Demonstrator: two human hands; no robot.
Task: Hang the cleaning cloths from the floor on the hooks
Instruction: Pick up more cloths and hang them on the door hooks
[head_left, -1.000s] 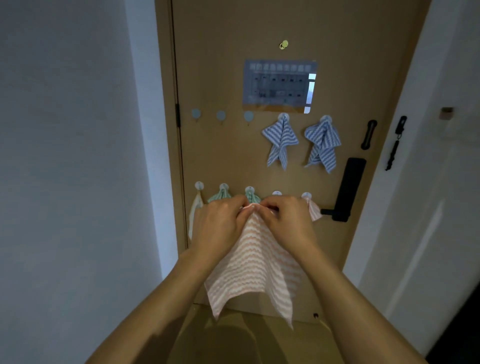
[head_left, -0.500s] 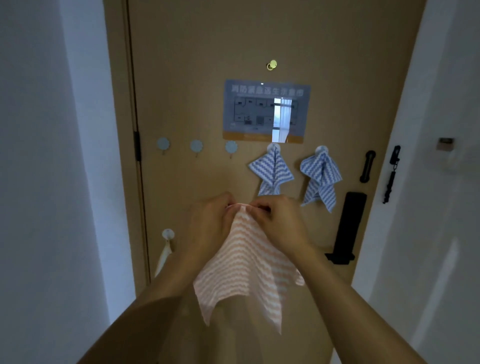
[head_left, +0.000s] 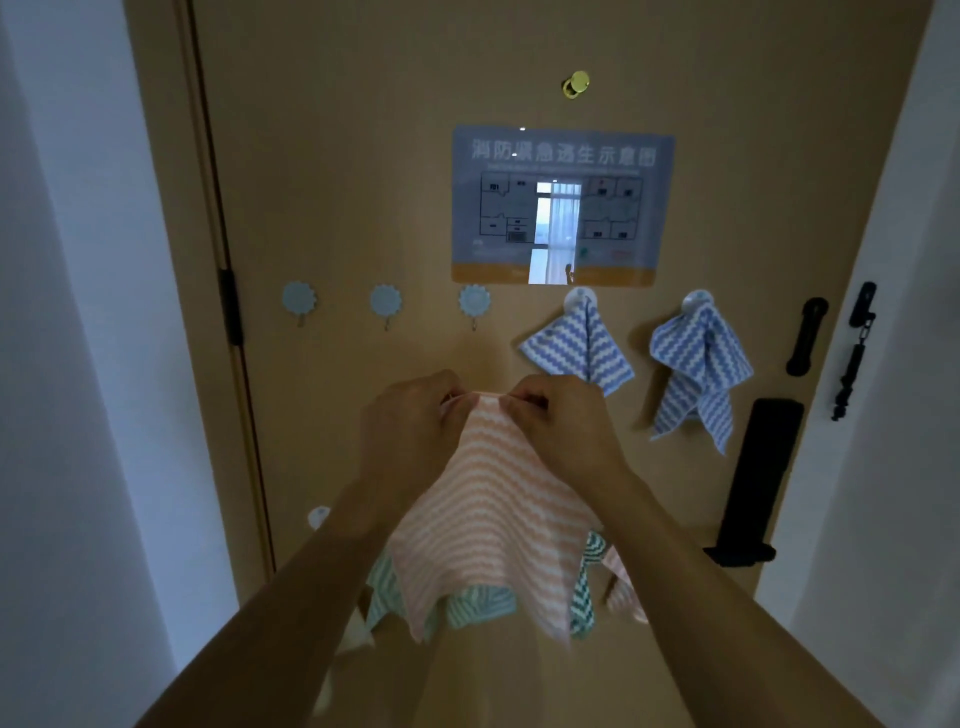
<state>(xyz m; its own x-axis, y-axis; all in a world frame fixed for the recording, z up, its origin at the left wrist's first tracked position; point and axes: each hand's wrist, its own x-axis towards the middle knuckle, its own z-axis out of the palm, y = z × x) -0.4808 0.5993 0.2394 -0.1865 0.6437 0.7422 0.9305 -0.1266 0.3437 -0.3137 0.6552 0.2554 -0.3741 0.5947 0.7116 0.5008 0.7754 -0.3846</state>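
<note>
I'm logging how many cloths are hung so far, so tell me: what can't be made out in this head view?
- Lower row of hooks: hidden behind the pink cloth and both forearms; only green cloths peek out, count unclear.
- Hanging loop on the pink cloth: covered by the left hand and right hand pinching its top edge.
- Floor: outside the frame.
- Fine print on the door sign: too small, with glare.
</note>
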